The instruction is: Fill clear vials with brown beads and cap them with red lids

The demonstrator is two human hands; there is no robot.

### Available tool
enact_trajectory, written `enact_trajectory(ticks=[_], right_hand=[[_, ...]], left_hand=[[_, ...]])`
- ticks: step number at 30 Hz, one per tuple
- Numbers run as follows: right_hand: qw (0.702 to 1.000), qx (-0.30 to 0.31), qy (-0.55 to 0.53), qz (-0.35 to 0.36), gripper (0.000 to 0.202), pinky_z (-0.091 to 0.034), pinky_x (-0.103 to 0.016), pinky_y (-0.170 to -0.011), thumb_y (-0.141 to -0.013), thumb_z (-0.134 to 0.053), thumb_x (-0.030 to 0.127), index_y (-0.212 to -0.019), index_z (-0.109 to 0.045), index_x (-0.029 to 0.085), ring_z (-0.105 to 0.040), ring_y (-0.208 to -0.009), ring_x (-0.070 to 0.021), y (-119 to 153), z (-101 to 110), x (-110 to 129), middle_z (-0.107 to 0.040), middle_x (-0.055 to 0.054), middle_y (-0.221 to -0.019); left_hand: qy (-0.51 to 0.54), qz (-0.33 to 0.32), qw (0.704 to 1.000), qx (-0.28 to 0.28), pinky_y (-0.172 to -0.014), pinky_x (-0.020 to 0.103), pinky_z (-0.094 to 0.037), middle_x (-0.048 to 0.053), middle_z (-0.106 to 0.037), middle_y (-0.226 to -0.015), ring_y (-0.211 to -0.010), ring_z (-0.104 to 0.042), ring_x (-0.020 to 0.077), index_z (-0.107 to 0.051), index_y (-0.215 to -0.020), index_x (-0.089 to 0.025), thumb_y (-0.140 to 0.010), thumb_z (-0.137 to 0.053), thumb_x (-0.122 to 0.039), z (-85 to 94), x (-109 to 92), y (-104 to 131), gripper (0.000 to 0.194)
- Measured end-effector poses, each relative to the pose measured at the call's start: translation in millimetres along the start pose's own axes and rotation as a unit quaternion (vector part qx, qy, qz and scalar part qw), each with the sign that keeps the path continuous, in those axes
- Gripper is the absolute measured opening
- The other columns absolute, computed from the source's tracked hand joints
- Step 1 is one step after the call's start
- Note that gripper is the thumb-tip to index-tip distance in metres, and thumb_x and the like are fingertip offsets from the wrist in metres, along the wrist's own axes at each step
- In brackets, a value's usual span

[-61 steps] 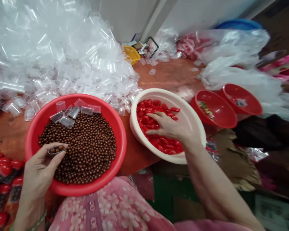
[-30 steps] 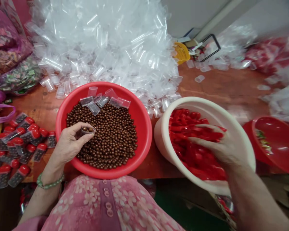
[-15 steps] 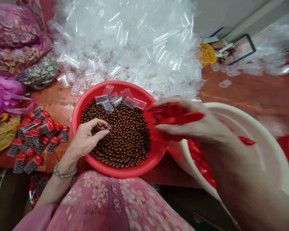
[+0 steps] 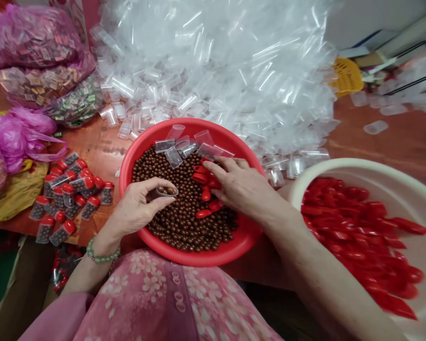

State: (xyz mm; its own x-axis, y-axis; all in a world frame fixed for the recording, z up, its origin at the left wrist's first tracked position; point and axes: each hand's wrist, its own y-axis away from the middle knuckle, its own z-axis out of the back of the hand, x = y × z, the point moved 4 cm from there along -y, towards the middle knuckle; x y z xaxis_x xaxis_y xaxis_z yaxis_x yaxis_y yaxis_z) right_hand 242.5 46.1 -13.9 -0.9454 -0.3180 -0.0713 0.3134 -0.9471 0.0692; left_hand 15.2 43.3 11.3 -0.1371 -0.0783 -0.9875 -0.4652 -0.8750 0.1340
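A red basin (image 4: 128,166) holds many small brown balls (image 4: 184,222), with several clear containers (image 4: 173,157) lying at its far side. Over the left of the basin, my left hand (image 4: 140,203) is closed around a clear container (image 4: 168,190) with brown balls inside, its open end facing right. My right hand (image 4: 239,187) is over the basin's right part, palm down with fingers bent, on several red caps (image 4: 203,177). Some of these caps lie loose on the balls beside its fingertips; others are partly hidden under the fingers.
Filled containers with red caps (image 4: 69,194) lie at left, near plastic bags (image 4: 42,42). A huge heap of clear containers (image 4: 213,71) rises behind the basin. At right stands a white tub (image 4: 383,166) of red caps; a yellow basket (image 4: 348,78) is behind it.
My right hand has moved left and down from the tub side into the basin, and red caps now lie on the balls. The view has shifted right. My left hand still holds the container.
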Motion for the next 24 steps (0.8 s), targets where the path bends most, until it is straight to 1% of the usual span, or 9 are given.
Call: enact_trajectory(ticks=[2,5,7,9,11,13,16,20,24], right_hand=[[0.998,-0.050,0.033,-0.012,0.043,-0.051,-0.046,-0.078,-0.087,-0.053,0.016,-0.130,-0.054,0.014,-0.056,-0.111,-0.0378,6.6,13.7,10.4,-0.059,-0.021,-0.129],[0.993,-0.103,-0.042,0.036,0.027,-0.050,-0.042,-0.084,-0.092,-0.046,0.014,-0.116,-0.060,0.013,-0.060,-0.101,-0.0289,14.4,26.8,33.6,-0.065,-0.017,-0.117],[0.986,-0.077,-0.124,0.083,0.018,-0.050,-0.037,-0.082,-0.095,-0.046,0.019,-0.102,-0.063,0.016,-0.060,-0.091,-0.0233,18.7,26.7,47.5,-0.067,-0.012,-0.102],[0.979,-0.007,-0.165,0.117,0.012,-0.050,-0.036,-0.079,-0.093,-0.052,0.023,-0.092,-0.063,0.017,-0.059,-0.085,-0.0218,23.9,20.3,55.6,-0.065,-0.009,-0.092],[0.977,0.061,-0.159,0.132,0.005,-0.050,-0.038,-0.080,-0.089,-0.058,0.018,-0.090,-0.063,0.017,-0.058,-0.084,-0.0227,30.5,11.1,56.5,-0.064,-0.008,-0.091],[0.975,0.095,-0.142,0.140,0.015,-0.049,-0.040,-0.082,-0.084,-0.056,0.008,-0.095,-0.064,0.017,-0.058,-0.086,-0.0236,36.6,3.2,52.9,-0.065,-0.008,-0.095],[0.974,0.095,-0.138,0.154,0.032,-0.049,-0.039,-0.086,-0.078,-0.049,-0.004,-0.099,-0.065,0.016,-0.057,-0.089,-0.0237,41.2,-3.2,48.4,-0.066,-0.009,-0.099],[0.968,0.092,-0.168,0.162,0.035,-0.050,-0.036,-0.084,-0.074,-0.047,-0.008,-0.094,-0.065,0.014,-0.058,-0.090,-0.0230,39.5,-5.1,47.2,-0.067,-0.009,-0.094],[0.962,0.061,-0.227,0.142,0.025,-0.052,-0.034,-0.076,-0.085,-0.047,0.001,-0.093,-0.066,0.015,-0.061,-0.082,-0.0209,35.5,1.4,40.7,-0.067,-0.008,-0.087]], left_hand=[[-0.043,-0.018,0.999,-0.013,-0.086,0.027,-0.049,0.005,-0.073,-0.100,-0.093,-0.066,0.0158,-0.071,-0.098,-0.016,-0.083,-0.066,-0.022,2.1,-4.7,2.4,0.016],[-0.028,-0.018,0.999,-0.004,-0.086,0.026,-0.050,0.005,-0.074,-0.101,-0.093,-0.067,0.0158,-0.071,-0.098,-0.015,-0.083,-0.067,-0.021,2.6,-7.5,3.1,0.016],[-0.010,-0.009,1.000,0.004,-0.084,0.025,-0.050,0.005,-0.075,-0.099,-0.091,-0.067,0.0153,-0.072,-0.097,-0.015,-0.082,-0.068,-0.021,2.1,-5.2,1.3,0.017],[0.006,0.003,1.000,0.000,-0.084,0.025,-0.050,0.004,-0.075,-0.100,-0.092,-0.067,0.0152,-0.071,-0.099,-0.015,-0.082,-0.068,-0.023,2.0,-0.6,-0.8,0.019],[0.012,0.012,1.000,0.000,-0.084,0.025,-0.049,0.004,-0.074,-0.100,-0.092,-0.066,0.0150,-0.071,-0.099,-0.016,-0.082,-0.068,-0.024,1.5,3.6,-2.4,0.019],[0.019,0.023,0.999,0.012,-0.083,0.025,-0.049,0.004,-0.074,-0.098,-0.091,-0.066,0.0150,-0.071,-0.098,-0.016,-0.082,-0.068,-0.024,0.2,5.9,-3.2,0.019],[0.050,0.033,0.998,0.012,-0.083,0.026,-0.049,0.004,-0.073,-0.096,-0.090,-0.066,0.0144,-0.069,-0.098,-0.015,-0.081,-0.067,-0.023,-0.5,5.9,-3.8,0.019],[0.062,0.041,0.997,0.027,-0.082,0.026,-0.049,0.005,-0.073,-0.096,-0.088,-0.066,0.0142,-0.068,-0.100,-0.015,-0.081,-0.067,-0.022,-2.7,6.3,-4.3,0.020],[0.074,0.051,0.995,0.032,-0.082,0.026,-0.048,0.005,-0.073,-0.097,-0.088,-0.066,0.0137,-0.068,-0.101,-0.016,-0.081,-0.067,-0.021,-3.5,7.4,-3.9,0.021]])
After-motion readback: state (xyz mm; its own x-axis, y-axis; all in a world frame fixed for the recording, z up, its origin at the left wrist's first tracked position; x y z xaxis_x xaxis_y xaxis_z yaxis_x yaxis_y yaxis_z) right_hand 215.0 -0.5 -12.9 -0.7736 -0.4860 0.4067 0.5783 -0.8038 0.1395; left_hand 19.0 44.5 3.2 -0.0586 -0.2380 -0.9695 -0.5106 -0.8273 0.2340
